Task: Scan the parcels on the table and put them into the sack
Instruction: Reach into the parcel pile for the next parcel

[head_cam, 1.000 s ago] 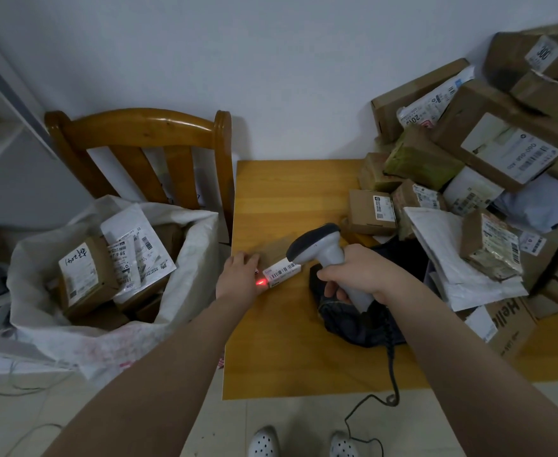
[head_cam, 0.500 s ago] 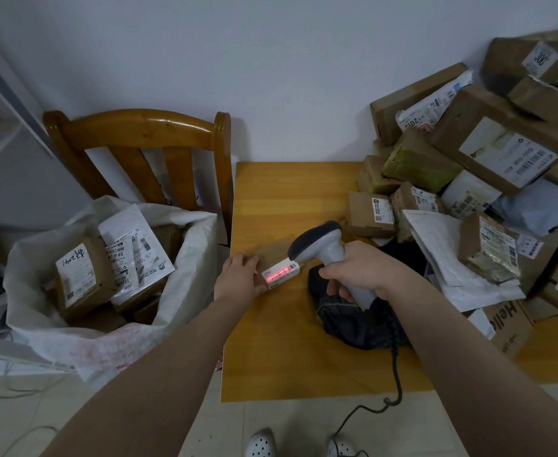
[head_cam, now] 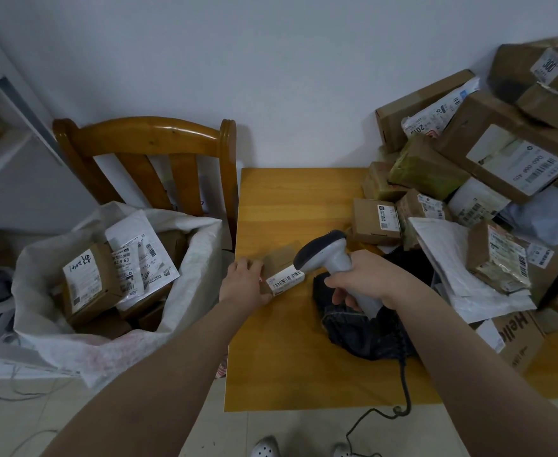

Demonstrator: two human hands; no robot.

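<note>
Step in hand: scanning. Left hand (head_cam: 243, 282) grips the left end of a small box (head_cam: 279, 259) at the table's (head_cam: 304, 199) left edge, with its barcode label (head_cam: 285, 279) turned up toward the camera. Right hand (head_cam: 363, 278) is wrapped round the handle of the corded scanner (head_cam: 328, 255), whose head sits just above and beside the label. No red scan line shows on the label right now (can't tell whether the read has registered). If it hasn't, the next move is a small re-aim of the head along the barcode. If it has, the left hand carries the box left over the table edge and drops it in the open sack (head_cam: 201, 258), which sits just beside the table against the chair (head_cam: 145, 133) and already holds several parcels. That's a short, unobstructed move. The scanner can stay in the right hand. The parcel pile (head_cam: 508, 159) on the right side of the table is large, so I'd say the task is nowhere near done.
</note>
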